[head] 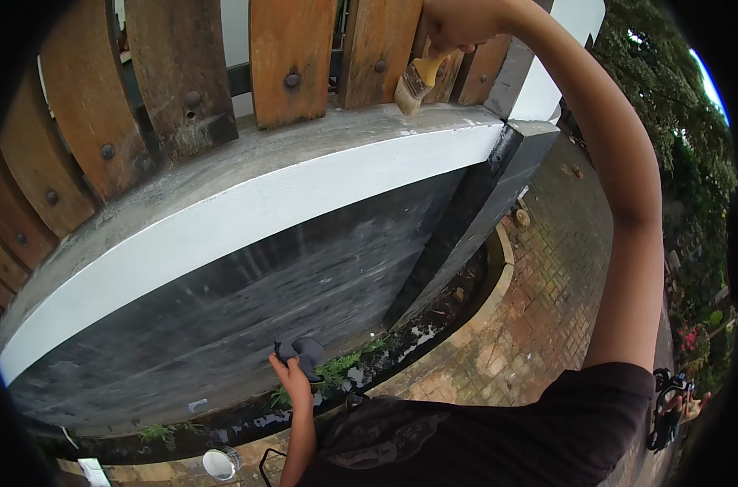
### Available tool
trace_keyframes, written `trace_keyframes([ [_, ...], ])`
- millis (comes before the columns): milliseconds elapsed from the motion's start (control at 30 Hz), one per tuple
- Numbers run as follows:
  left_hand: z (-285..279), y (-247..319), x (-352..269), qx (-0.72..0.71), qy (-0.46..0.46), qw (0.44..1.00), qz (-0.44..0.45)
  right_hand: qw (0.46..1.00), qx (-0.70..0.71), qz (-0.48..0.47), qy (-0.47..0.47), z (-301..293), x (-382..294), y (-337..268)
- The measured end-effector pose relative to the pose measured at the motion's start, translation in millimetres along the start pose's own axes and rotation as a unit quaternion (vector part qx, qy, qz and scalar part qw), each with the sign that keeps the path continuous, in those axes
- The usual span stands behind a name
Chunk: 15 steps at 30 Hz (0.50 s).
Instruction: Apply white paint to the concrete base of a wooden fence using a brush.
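Note:
My right hand [463, 27] grips the yellow handle of a flat paintbrush [414, 88] near the top of the view. Its pale bristles point down at the grey concrete ledge [369, 122] below the wooden fence slats [290, 61]; whether they touch the ledge I cannot tell. Lower down, my left hand [295, 374] holds a dark grey object [310, 352] with a rounded opening, perhaps a small container, in front of the dark wall [253, 304]. What is inside it cannot be made out. A white painted band [271, 182] runs along the ledge's front edge.
A dark pillar [466, 207] stands at the wall's right end. Along the wall's foot runs a wet gutter [369, 371] with ferns [338, 368] and a concrete kerb [500, 262]. A white bucket [221, 464] stands near the bottom. Brick paving [527, 329] spreads right, with a motorcycle [666, 402] beyond.

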<state>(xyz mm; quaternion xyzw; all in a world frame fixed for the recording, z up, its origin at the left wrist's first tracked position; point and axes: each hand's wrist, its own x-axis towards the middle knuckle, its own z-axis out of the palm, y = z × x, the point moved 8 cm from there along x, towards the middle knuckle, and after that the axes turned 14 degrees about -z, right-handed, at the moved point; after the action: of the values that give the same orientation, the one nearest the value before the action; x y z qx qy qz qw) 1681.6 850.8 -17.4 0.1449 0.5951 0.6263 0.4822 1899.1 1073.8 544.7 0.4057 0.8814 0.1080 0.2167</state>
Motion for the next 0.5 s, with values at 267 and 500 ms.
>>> trace_keyframes([
  [267, -87.4, -3.9, -0.4, -0.008, -0.018, 1.000, 0.022, 0.946, 0.143, 0.001, 0.290, -47.8, -57.1, -82.1],
  [500, -185.3, -27.7, 15.4, 0.100, 0.041, 0.994, -0.024, 0.896, 0.249, -0.210, 0.303, 7.9, -3.2, -321.6],
])
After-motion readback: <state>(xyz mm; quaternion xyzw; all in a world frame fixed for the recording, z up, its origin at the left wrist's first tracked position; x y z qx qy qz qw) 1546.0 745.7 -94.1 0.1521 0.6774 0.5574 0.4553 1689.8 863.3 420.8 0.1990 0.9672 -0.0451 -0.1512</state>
